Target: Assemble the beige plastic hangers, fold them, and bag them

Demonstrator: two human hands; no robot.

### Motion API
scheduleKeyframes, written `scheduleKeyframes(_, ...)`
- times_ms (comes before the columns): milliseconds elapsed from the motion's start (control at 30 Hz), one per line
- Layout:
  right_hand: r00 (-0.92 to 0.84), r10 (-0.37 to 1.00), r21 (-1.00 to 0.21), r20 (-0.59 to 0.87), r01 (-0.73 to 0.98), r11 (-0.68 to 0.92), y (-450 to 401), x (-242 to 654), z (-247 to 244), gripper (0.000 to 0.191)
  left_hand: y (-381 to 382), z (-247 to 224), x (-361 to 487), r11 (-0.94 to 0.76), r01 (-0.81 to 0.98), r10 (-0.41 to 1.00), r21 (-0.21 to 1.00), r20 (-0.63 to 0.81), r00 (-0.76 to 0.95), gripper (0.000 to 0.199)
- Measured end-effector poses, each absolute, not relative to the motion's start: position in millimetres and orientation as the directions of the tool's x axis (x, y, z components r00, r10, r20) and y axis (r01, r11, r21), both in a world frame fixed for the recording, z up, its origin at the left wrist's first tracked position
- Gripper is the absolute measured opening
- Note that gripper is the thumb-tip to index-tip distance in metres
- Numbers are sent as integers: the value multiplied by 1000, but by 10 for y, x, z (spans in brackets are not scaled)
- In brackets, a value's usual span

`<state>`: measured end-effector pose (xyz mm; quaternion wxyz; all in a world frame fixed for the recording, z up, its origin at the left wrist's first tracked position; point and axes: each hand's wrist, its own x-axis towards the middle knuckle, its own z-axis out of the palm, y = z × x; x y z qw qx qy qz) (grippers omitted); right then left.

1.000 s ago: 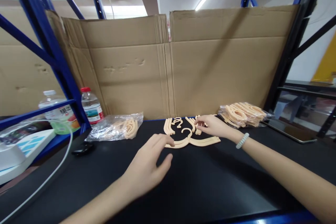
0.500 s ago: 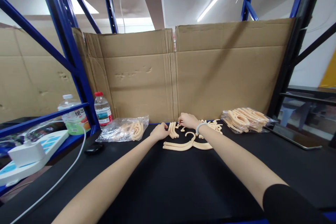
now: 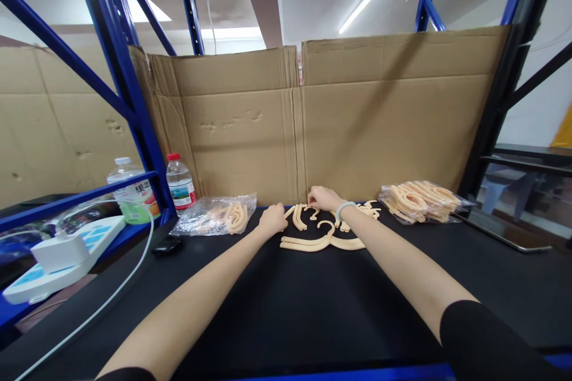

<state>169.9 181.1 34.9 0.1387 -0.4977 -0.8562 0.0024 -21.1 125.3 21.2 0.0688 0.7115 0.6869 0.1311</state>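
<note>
On the black table (image 3: 286, 309) lie beige hanger parts: a hook joined to curved arms (image 3: 308, 244) nearest me, and a small group of curved pieces (image 3: 299, 218) behind it. My left hand (image 3: 273, 220) is closed on one beige curved piece at the left of that group. My right hand (image 3: 322, 197) is closed in a pinch at a small hook piece (image 3: 314, 213), behind the hanger. More loose pieces (image 3: 369, 209) lie beyond my right wrist, partly hidden by it.
A plastic bag of beige parts (image 3: 218, 215) lies at left, another bag (image 3: 417, 201) at right beside a flat dark device (image 3: 504, 232). Bottles (image 3: 180, 184), a black mouse (image 3: 167, 245), a cable and a power strip (image 3: 96, 238) are at far left. Cardboard (image 3: 241, 131) stands behind.
My left hand has drawn a curved piece away from the group, tilting it. A hook piece now shows more clearly below my right hand. The view has shifted slightly.
</note>
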Motion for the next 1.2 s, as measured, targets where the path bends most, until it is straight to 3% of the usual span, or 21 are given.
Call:
scheduleKeyframes(200,-227,831,-404,507,790,462,1710,2106,574,23,1150,300,-409,-69,907,991,416,132,15,32)
scheduleKeyframes(300,-106,824,-556,557,689,465,1513,2310,593,27,1075,345,-507,-109,838,986,535,163,24,30)
scheduleKeyframes(500,-133,894,-795,428,415,442,881,2434,459,33,683,273,-290,-287,557,958,780,233,167,30)
scheduleKeyframes(567,-171,910,-847,377,334,414,684,2388,400,31,475,196,-144,-336,449,936,828,241,256,21)
scheduleKeyframes(667,-230,931,-948,284,77,308,477,2293,315,23,213,87,10,-380,307,896,872,266,354,17)
scheduleKeyframes(733,-285,932,-974,223,-94,204,394,2238,261,21,117,39,49,-390,135,860,911,308,407,22)
scheduleKeyframes(833,-329,927,-979,179,-154,134,314,2181,179,26,76,-2,48,-346,20,864,938,310,397,24)
scheduleKeyframes(1067,-391,898,-977,202,-138,160,211,2141,-10,29,62,-46,21,-329,50,875,943,284,392,26)
scheduleKeyframes(1200,-371,902,-961,222,-242,137,201,2141,-40,50,38,-34,27,-339,83,883,937,287,371,26)
